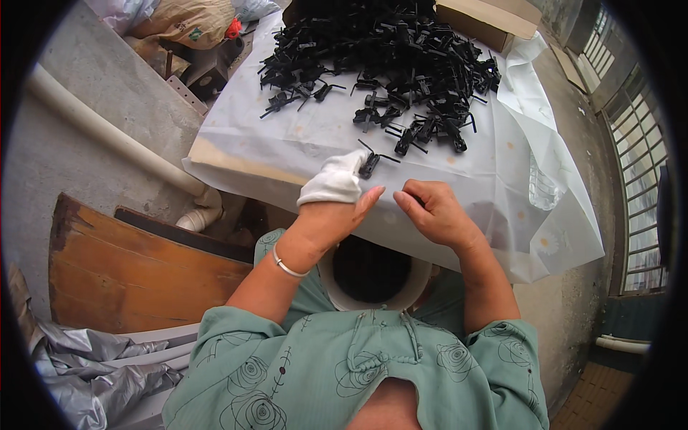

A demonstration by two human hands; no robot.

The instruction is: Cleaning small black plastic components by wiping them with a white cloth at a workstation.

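Read as a clock face over the whole view, the left hand [333,190] is near the centre, toward 11 o'clock, with a white glove [337,178] over its fingers and the thumb bare. Its grip is closed on a black part [369,166], which sticks out at the fingertips toward 1 o'clock, just over the surface [236,132]. Thin prongs point from the part toward 11 and 4 o'clock.

The right hand [438,213] is at 3 o'clock from the left one, apart from it. Its fingers curl in and the thumb points to 10 o'clock; I cannot tell whether its grip is closed or holds anything.

White sheeting [502,172] covers the surface. At 12 o'clock a pile [387,57] of similar black parts lies on it, stray ones reaching toward the hands. A box [487,20] stands at 1 o'clock. Below the hands, near 6 o'clock, is a pale bucket [327,281], dark inside. A pipe [107,132] runs at 10 o'clock, and a board [136,272] leans between 8 and 9.
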